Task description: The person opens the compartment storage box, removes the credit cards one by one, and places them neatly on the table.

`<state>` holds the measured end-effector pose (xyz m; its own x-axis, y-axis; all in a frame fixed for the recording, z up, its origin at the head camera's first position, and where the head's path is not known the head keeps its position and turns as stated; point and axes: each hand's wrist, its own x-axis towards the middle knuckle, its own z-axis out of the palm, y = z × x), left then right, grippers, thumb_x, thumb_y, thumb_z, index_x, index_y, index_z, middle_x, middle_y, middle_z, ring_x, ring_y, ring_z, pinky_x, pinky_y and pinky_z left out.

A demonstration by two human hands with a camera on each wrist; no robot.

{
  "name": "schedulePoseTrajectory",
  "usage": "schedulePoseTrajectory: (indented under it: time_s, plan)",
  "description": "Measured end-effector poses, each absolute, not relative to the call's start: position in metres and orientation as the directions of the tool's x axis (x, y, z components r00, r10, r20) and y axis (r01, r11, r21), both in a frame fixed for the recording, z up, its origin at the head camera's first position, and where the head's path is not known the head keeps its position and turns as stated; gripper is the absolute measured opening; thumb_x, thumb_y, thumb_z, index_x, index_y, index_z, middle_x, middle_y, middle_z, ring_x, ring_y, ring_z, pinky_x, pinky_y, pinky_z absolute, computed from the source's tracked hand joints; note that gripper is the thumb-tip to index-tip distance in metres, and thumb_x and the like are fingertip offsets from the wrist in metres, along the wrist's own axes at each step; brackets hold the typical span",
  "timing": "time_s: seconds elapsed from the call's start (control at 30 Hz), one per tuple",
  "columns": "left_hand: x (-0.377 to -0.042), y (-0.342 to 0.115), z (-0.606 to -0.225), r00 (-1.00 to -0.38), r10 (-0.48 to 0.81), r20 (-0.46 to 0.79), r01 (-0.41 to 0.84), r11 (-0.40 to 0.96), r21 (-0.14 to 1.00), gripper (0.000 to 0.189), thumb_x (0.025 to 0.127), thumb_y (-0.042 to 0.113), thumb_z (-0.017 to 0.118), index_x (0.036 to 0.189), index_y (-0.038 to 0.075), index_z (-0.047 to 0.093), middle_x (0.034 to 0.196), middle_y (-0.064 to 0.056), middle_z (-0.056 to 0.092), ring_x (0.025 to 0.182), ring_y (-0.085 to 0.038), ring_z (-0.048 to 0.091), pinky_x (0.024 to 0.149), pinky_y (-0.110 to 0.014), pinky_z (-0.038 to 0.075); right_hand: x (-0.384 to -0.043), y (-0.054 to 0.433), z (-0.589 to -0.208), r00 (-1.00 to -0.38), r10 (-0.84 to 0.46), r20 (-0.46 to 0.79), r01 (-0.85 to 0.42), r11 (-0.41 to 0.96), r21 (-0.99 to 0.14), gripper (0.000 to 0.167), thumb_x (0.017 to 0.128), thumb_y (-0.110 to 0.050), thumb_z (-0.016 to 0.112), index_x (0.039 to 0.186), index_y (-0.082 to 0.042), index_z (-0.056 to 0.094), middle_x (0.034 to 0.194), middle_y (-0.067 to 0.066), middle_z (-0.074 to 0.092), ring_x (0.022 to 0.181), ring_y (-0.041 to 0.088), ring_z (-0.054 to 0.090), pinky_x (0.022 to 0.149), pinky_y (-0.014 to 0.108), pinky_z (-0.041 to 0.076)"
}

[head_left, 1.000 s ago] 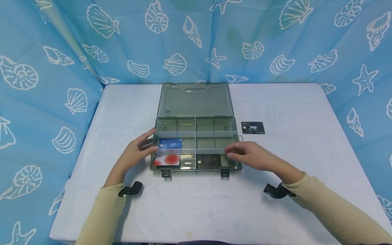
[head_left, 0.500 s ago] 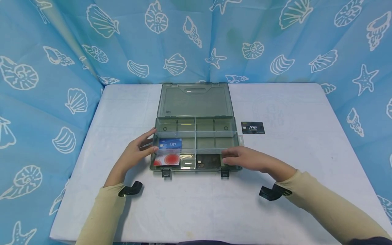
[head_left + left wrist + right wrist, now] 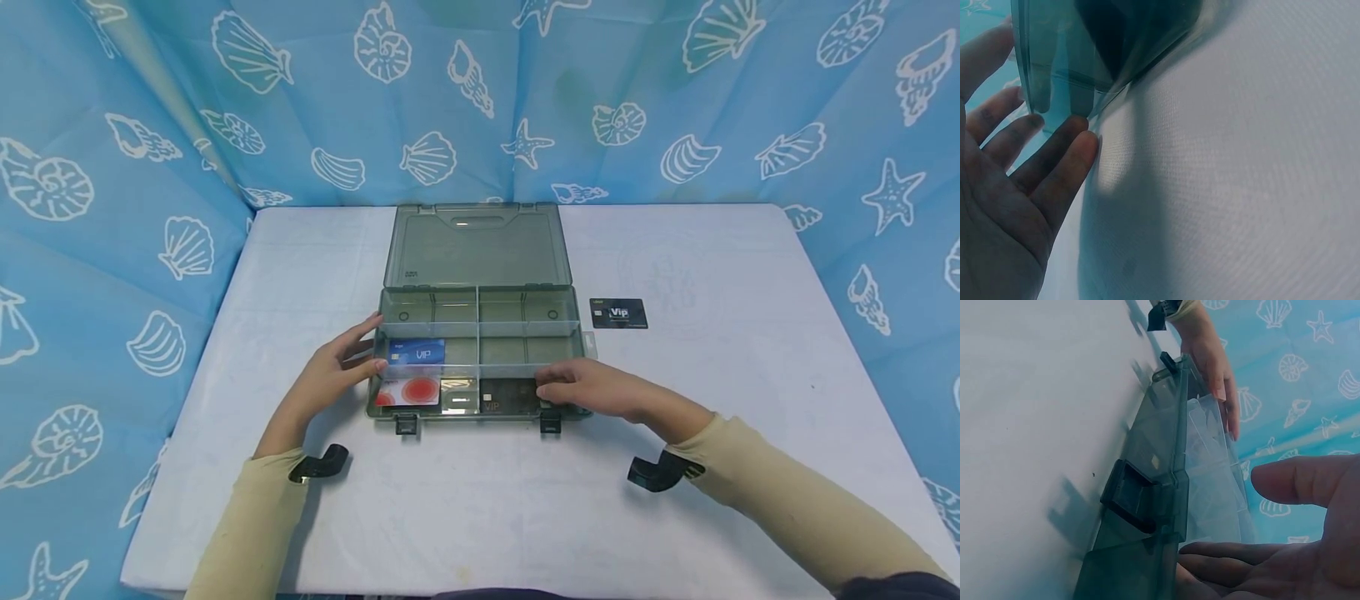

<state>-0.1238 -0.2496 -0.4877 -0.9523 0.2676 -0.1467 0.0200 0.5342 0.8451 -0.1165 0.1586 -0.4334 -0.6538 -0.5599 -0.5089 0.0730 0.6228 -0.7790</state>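
Head view: right hand (image 3: 588,387) is lower and further left than a second ago – off the box's right-hand divider end, now over the front-right compartment, fingertips at the right end of the dark card (image 3: 507,396). Contact with that card: cannot tell. Left hand (image 3: 326,375) unchanged, thumb and fingers spread against the left wall of the box (image 3: 528,348). Cards haven't shifted: blue card (image 3: 417,352) in the middle-left compartment, red-and-white card (image 3: 408,392) front left, black card (image 3: 618,313) on the table (image 3: 465,508), right of the box. Box is smoky see-through plastic, rectangular, with clear dividers making six compartments; lid (image 3: 480,254) folded back flat. Cards thin, smooth, round-cornered. Bare white cloth in front of the box and on both sides; lid's far edge reaches the shell-print curtain (image 3: 427,108).

Left wrist view: fingers loosely extended and spread, tips on or just beside the glossy wall, nothing gripped. Woven cloth texture shows, wide bare area beyond the box corner.

Right wrist view: thumb well apart from the fingers, nothing seen between them; fingers reach past the front edge, tips partly hidden by the wall. Dark latch (image 3: 1129,494) sticks out from the front.
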Motion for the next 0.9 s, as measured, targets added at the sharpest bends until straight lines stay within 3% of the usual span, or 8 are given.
schedulePoseTrajectory:
  time_s: [0.9]
  plan:
    - [-0.123,-0.250,-0.488,-0.950,0.271,-0.155,0.011,0.526,0.850,0.075,0.097,0.028,0.072,0.161,0.026,0.033,0.167,-0.009,0.025,0.141,-0.047,0.041,0.111,-0.063,0.038,-0.109,0.165,-0.417,-0.690,-0.609,-0.391,0.042,0.506,-0.862,0.055,0.108,-0.029,0.052,0.149,0.007,0.044,0.149,0.021,0.051,0.137,0.037,0.051,0.113,0.058,0.039]
